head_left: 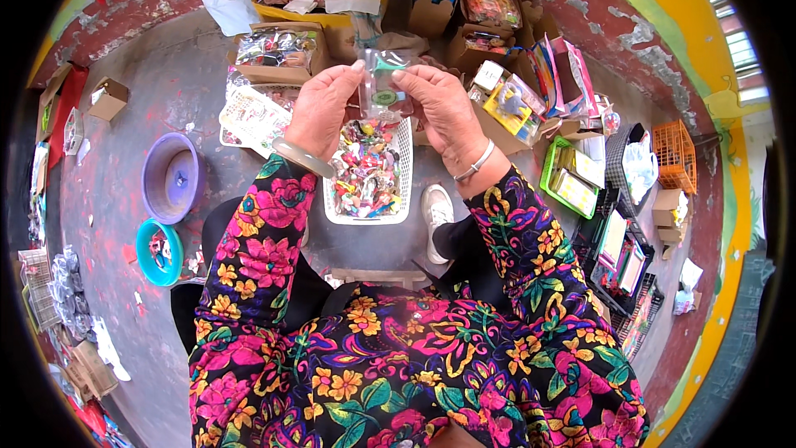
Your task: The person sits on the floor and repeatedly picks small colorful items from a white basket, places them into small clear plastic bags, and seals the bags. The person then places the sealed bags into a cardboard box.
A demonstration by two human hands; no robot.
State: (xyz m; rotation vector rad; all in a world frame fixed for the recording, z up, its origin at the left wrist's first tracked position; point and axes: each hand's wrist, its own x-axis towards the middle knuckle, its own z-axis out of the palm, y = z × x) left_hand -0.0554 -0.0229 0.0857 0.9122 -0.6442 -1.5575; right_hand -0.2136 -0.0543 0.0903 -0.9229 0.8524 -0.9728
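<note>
Small clear bag (pixel 385 83) held up between both hands, above the far end of a white basket (pixel 366 220). Left hand (pixel 322 108) — grip closed on the bag's left edge, thumb and forefinger together near the top. Right hand (pixel 448 112) — grip closed too, pinching the upper right side. A round dark-green item (pixel 385 98) shows low in the bag. The basket stands on the grey floor (pixel 249 187), full of small colourful packets (pixel 365 168); a white shoe (pixel 436 224) is just to its right. Off to the left, a purple basin (pixel 157 178), with a turquoise bowl (pixel 142 253) near it, holding small bits. To the right, a bright green tray (pixel 549 168) of packages and, farther out, an orange crate (pixel 676 149) near the wall
</note>
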